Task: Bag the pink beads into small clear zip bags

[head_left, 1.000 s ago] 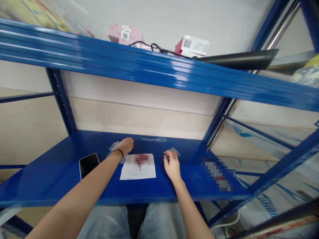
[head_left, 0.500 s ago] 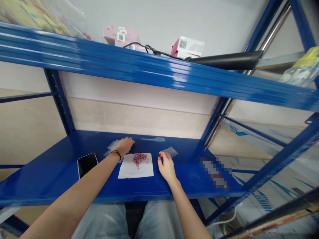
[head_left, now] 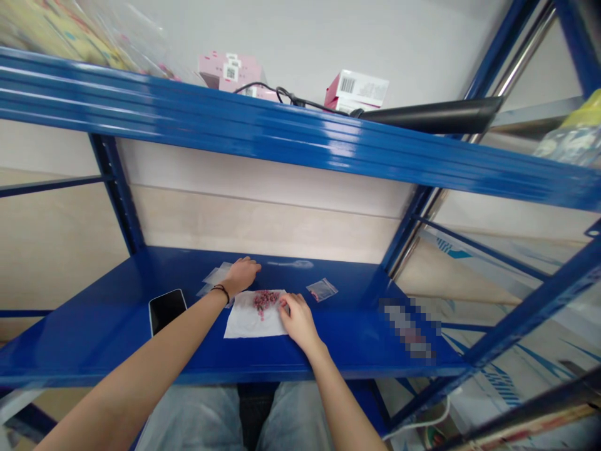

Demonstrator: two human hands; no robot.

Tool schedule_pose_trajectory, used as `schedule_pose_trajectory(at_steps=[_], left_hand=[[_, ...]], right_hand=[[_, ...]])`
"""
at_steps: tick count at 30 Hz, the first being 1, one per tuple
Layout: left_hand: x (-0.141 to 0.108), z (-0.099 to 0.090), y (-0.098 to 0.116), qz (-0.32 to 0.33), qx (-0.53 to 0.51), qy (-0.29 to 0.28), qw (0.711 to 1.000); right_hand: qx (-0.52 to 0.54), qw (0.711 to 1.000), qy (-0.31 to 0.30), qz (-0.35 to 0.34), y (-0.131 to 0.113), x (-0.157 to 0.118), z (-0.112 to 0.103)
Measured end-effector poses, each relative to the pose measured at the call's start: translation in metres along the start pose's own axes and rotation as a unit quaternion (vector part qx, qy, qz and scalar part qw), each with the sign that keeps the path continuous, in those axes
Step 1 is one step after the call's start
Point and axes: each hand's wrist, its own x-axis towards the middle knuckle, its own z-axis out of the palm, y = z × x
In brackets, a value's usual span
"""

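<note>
A white sheet of paper (head_left: 244,321) lies on the blue shelf with a loose heap of small pink and dark red beads (head_left: 263,302) on it. My right hand (head_left: 299,318) is at the paper's right edge, fingers curled in beside the beads. Anything between its fingertips is too small to name. Beyond the paper's far edge, my left hand (head_left: 242,274) rests low with bent fingers, their tips hidden. Clear plastic bags (head_left: 216,275) lie partly beneath my left wrist. To the right, a small zip bag (head_left: 322,289) has a few reddish pieces in its corner.
A phone (head_left: 166,310) lies left of my left forearm. The blue shelf (head_left: 357,326) is framed by uprights, with an upper beam (head_left: 291,134) crossing ahead. Above stand pink boxes (head_left: 235,72), a white and pink box (head_left: 359,89) and a black tube (head_left: 432,116).
My right hand has moved left from beside the small zip bag to the bead heap, leaving that bag uncovered. My left hand has stayed about where it was.
</note>
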Motion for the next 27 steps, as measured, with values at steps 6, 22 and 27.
schedule_pose_trajectory(at_steps=[6, 22, 27], left_hand=[[-0.014, -0.013, 0.02, 0.067, -0.081, -0.032, 0.994], [-0.045, -0.031, 0.012, 0.048, -0.156, -0.005, 0.987], [-0.089, -0.049, 0.009, 0.019, -0.186, 0.057, 0.981]], right_hand=[[-0.052, 0.998, -0.016, 0.005, -0.001, 0.004, 0.007], [0.016, 1.0, 0.007, 0.025, 0.006, 0.031, 0.009], [0.031, 0.999, -0.001, 0.034, 0.013, 0.051, 0.022]])
